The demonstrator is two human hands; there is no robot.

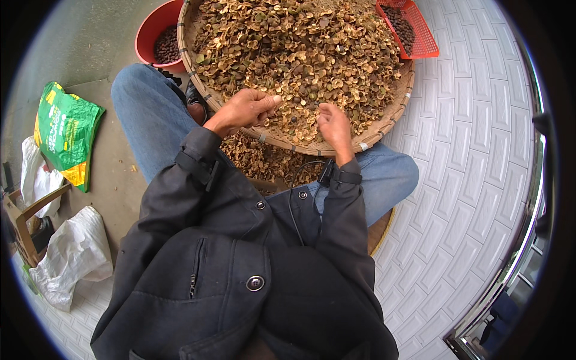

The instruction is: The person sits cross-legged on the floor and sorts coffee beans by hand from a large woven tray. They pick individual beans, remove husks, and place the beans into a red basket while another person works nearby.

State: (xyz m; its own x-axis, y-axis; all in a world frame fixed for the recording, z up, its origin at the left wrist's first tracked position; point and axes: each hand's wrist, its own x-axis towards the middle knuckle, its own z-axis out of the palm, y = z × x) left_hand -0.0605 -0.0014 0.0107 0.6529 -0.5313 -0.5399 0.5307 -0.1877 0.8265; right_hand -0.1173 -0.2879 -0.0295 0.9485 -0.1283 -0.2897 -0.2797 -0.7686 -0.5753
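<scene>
A round woven bamboo tray (387,123) spans my knees, heaped with dry brown seed husks (288,49) and some dark round seeds among them. Over its near left part is my left hand (252,108), fingers curled and thumb lying on top; whether anything is inside the fingers cannot be told. My right hand (334,126) hovers at the near rim to the right, its fingers bent in above the husks, and their tips hide whatever may be between them. A thin layer of husks lies between the two hands.
A red bucket (146,42) with dark seeds stands beyond my left knee. At the tray's right edge sits a red plastic basket (423,40) of similar seeds. More husks (265,157) lie beneath the tray. A green printed sack (67,130) and a white woven sack (78,256) are at left.
</scene>
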